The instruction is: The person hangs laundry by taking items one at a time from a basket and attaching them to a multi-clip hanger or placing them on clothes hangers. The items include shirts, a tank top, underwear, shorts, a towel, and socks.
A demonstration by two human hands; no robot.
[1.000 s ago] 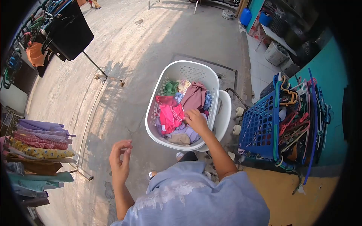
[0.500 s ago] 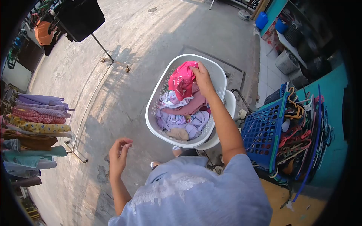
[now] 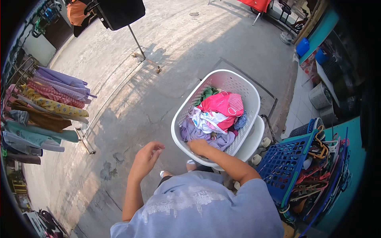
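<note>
A white laundry basket (image 3: 246, 93) full of clothes stands in front of me, over a second white tub (image 3: 254, 137). Inside it a pink garment (image 3: 222, 104) lies on top, with a white printed one (image 3: 210, 121) beside it and lavender cloth (image 3: 190, 131) nearer to me. My right hand (image 3: 199, 147) is down at the basket's near side against the lavender cloth. Its fingers are bent, and whatever they hold is hidden. My left hand (image 3: 149, 158) hovers over the concrete left of the basket, empty, fingers loosely curled and apart from the thumb.
Clothes (image 3: 51, 99) hang on a rack at the left. A blue crate (image 3: 283, 170) and many hangers (image 3: 317, 178) are at the right. A metal stand (image 3: 137, 41) bearing a black item (image 3: 121, 12) rises at the upper left. Concrete ground (image 3: 158, 95) surrounds the basket.
My right hand has left the pink garment and moved down to the basket's near side. The pink garment now lies spread in the basket. The dusty-pink and beige cloths no longer show. The view has shifted.
</note>
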